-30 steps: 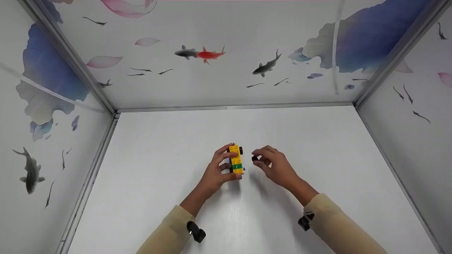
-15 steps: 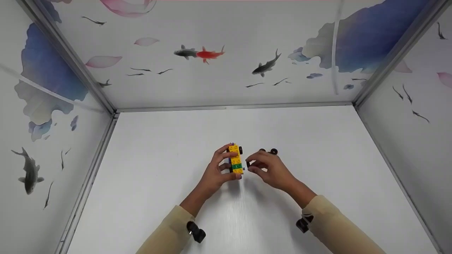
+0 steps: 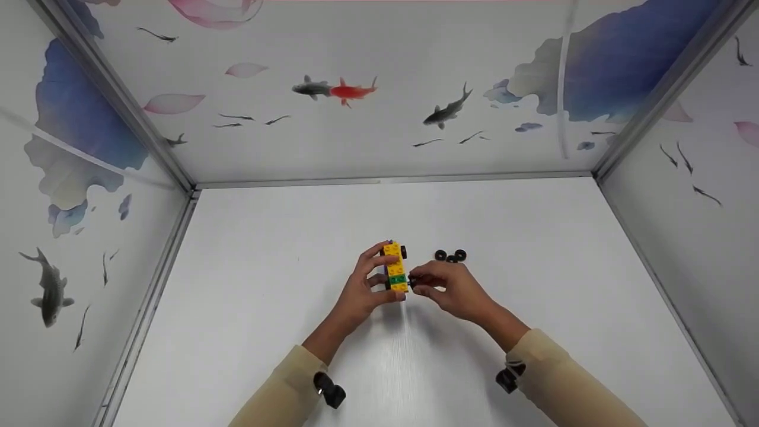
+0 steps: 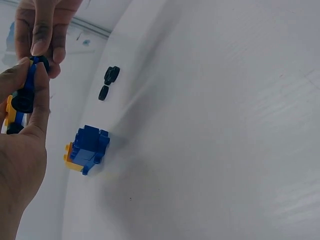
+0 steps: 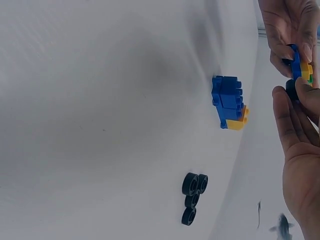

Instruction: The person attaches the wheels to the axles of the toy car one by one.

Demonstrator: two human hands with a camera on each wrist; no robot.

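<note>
My left hand [image 3: 363,286] grips a toy car built of bricks, raised off the white table. Yellow bricks [image 3: 392,251] and one green brick [image 3: 397,279] top the car, and its base [image 5: 296,65] is blue. A black wheel [image 3: 404,252] is fitted at the car's far right corner. Between thumb and fingertips, my right hand [image 3: 459,289] pinches another black wheel [image 5: 290,91] against the car's near right side, where the blue axle end was showing. My fingers partly cover this wheel in the head view.
Several loose black wheels [image 3: 440,255] lie close together on the table [image 3: 284,237], beyond my right hand. A blue and yellow brick build [image 5: 230,100] stands on the table in both wrist views. Printed walls [image 3: 379,136] enclose the table's back and sides.
My right hand has moved left and slightly nearer with the wheel, from apart to right against the car's side. The loose wheels behind it have come into sight. My left hand stays put.
</note>
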